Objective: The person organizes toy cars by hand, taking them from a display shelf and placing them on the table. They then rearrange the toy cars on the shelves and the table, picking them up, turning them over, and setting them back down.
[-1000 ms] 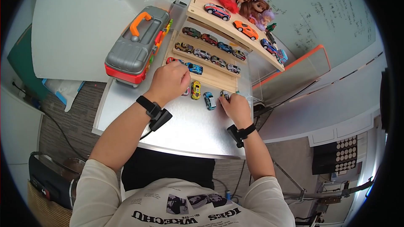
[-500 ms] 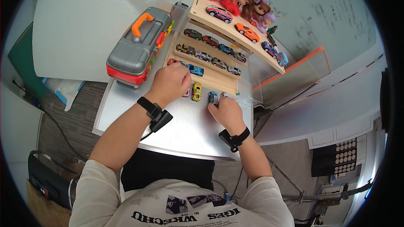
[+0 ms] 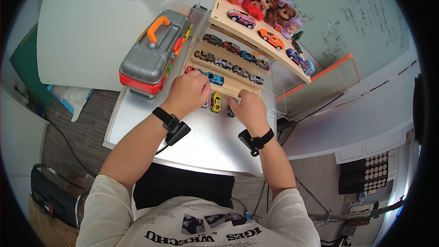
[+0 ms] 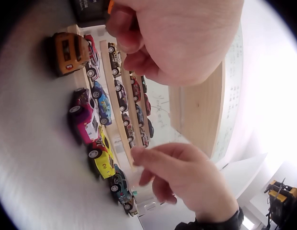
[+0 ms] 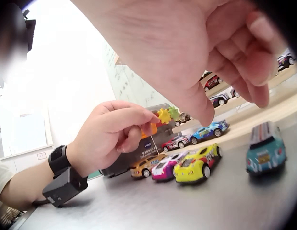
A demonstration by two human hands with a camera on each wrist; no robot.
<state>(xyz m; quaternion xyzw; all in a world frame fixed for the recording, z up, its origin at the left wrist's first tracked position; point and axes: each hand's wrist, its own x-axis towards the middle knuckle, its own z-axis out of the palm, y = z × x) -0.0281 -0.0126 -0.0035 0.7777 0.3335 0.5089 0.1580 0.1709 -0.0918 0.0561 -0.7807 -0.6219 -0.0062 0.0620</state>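
Note:
Several toy cars stand in a row on the metal table. They include an orange one [image 5: 147, 165], a pink-and-white one [image 5: 165, 166], a yellow one [image 3: 216, 102] and a teal one with a striped roof [image 5: 265, 151]. My left hand [image 3: 186, 92] hovers over the row's left end, fingers loosely curled around nothing. Above the teal car hangs my right hand [image 3: 250, 110], thumb and fingers apart and holding nothing. From the head view it covers part of that car. Behind the row, a red car [image 5: 176, 143] and a blue car [image 3: 215, 79] sit on the lowest wooden step.
More toy cars line the upper steps of the wooden rack [image 3: 242, 89]. A raised wooden shelf [image 3: 219, 13] above carries cars and several dolls [image 3: 267, 2]. To the left stands a grey-and-red toolbox [image 3: 153, 52] with an orange handle. An orange-edged clear panel [image 3: 320, 80] is at the right.
My right hand was at the rightmost car, then shifted left to the teal car; now it has lifted off and moved forward. The teal car sits slightly farther forward. My left hand stays nearly still.

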